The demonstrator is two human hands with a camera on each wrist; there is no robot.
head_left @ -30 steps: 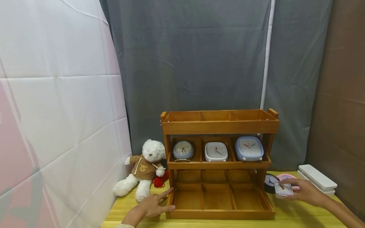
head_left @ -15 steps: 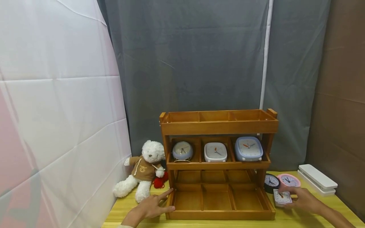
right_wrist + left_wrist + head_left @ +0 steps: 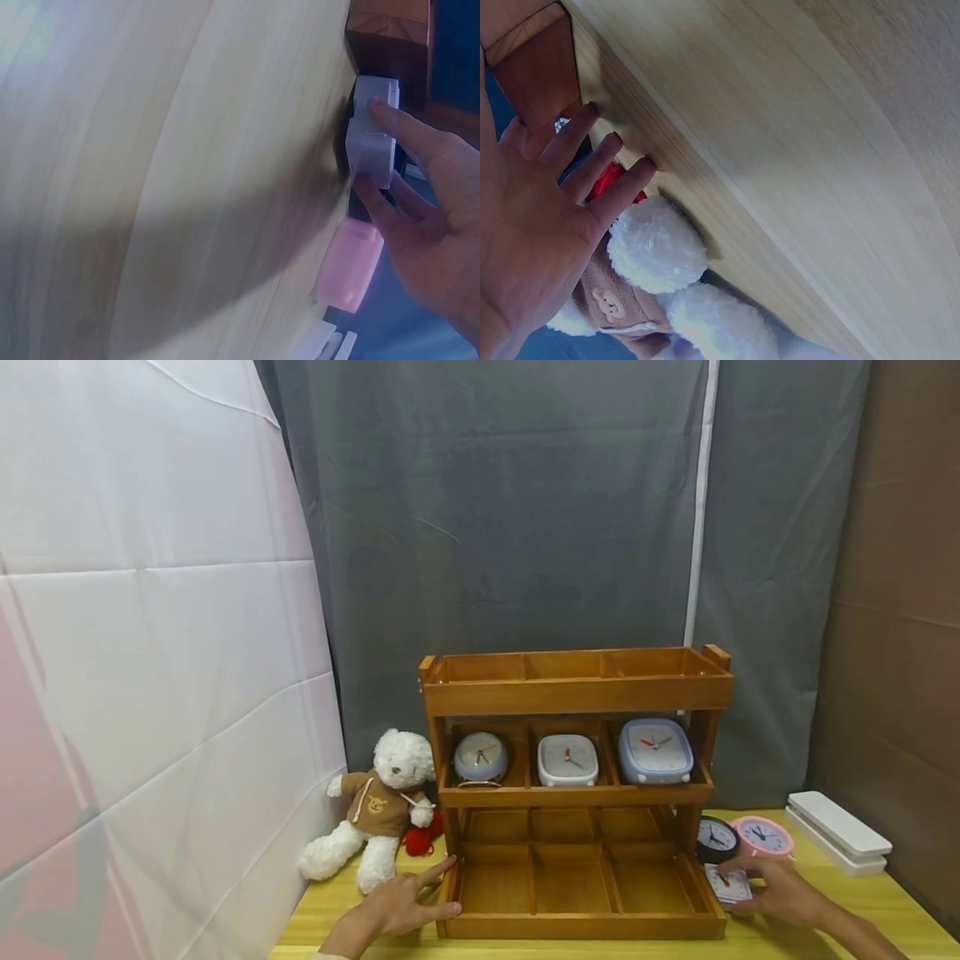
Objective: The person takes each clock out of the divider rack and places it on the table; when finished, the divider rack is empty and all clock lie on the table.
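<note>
My right hand (image 3: 783, 893) pinches a small white square clock (image 3: 727, 885) low at the table, right beside the shelf's lower right corner. In the right wrist view, thumb and fingers of the hand (image 3: 431, 202) lie on the white clock (image 3: 373, 150). A black round clock (image 3: 717, 839) and a pink round clock (image 3: 762, 837) stand just behind it. My left hand (image 3: 397, 902) rests with extended fingers against the left side of the wooden shelf (image 3: 581, 927); the left wrist view shows that hand (image 3: 547, 217) with fingers spread.
The shelf's middle tier holds a round clock (image 3: 481, 757), a white clock (image 3: 567, 760) and a blue clock (image 3: 656, 752). A white teddy bear (image 3: 378, 810) sits at the left beside a red item (image 3: 422, 837). White flat objects (image 3: 838, 831) lie at the far right.
My right hand has moved left and slightly down with the white square clock, bringing it beside the shelf and uncovering the pink clock. My left hand has stayed in place.
</note>
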